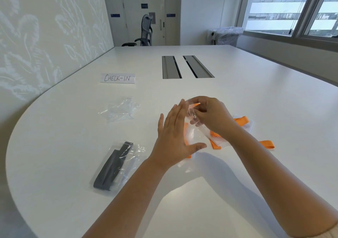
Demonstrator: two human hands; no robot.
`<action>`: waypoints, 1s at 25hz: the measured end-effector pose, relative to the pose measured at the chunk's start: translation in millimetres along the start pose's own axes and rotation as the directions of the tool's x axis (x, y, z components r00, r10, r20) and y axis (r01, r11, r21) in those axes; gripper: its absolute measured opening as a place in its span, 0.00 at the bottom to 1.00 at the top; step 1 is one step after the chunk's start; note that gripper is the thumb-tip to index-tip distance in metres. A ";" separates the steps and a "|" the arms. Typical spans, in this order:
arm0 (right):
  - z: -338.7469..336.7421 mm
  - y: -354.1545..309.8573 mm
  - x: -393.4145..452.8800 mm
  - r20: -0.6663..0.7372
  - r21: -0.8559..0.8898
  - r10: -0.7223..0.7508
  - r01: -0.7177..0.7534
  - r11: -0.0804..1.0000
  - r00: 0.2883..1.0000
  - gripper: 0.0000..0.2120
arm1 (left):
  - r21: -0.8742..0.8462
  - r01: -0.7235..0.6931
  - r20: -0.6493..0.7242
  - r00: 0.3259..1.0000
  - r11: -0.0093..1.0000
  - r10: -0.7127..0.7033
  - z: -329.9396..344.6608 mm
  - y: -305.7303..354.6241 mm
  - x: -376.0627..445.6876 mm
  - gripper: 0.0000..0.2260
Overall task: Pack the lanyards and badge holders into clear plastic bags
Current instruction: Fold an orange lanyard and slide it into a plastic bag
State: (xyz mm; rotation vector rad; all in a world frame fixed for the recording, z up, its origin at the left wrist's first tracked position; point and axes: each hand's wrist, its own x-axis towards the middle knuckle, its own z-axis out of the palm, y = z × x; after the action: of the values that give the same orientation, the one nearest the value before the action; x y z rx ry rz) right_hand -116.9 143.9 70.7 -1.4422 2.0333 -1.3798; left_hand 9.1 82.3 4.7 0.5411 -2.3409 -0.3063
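My left hand (pixel 173 137) is spread flat with straight fingers against a clear plastic bag (pixel 193 135) that holds part of an orange lanyard (pixel 186 141). My right hand (pixel 208 117) has its fingers curled and pinches the bag's upper end, where a bit of orange lanyard shows. More orange lanyard (pixel 241 120) lies on clear badge holders (pixel 248 126) behind my right wrist, and one loop (pixel 267 144) sticks out to the right. A packed bag with a dark grey lanyard (pixel 113 166) lies at the left.
Empty clear bags (pixel 120 109) lie crumpled at the middle left of the white table (pixel 256 95). A paper sign reading CHECK-IN (pixel 118 78) lies farther back, beside two grey cable slots (pixel 184 66). An office chair (pixel 144 31) stands at the far end.
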 end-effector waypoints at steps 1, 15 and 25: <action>-0.9 -1.0 -0.5 0.042 -0.025 -0.015 0.016 1.000 0.999 0.09 | -0.015 0.043 0.000 0.999 0.999 -0.043 -1.1 0.3 0.6 0.46; 18.6 -3.6 -6.5 0.053 -0.111 0.072 -0.066 0.992 0.996 0.04 | -0.076 0.138 -0.021 0.990 0.988 -0.140 -0.4 4.6 -0.4 0.48; -1.1 18.4 10.3 -0.073 0.172 0.167 -0.153 0.973 0.983 0.06 | -0.145 0.186 -0.170 0.963 0.972 -0.209 -13.1 3.0 4.7 0.45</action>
State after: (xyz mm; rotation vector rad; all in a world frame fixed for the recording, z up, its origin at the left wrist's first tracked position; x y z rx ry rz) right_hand -132.8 136.5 58.9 -1.1412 1.9839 -1.5264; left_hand 14.1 81.9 18.0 0.7111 -2.0764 -0.4752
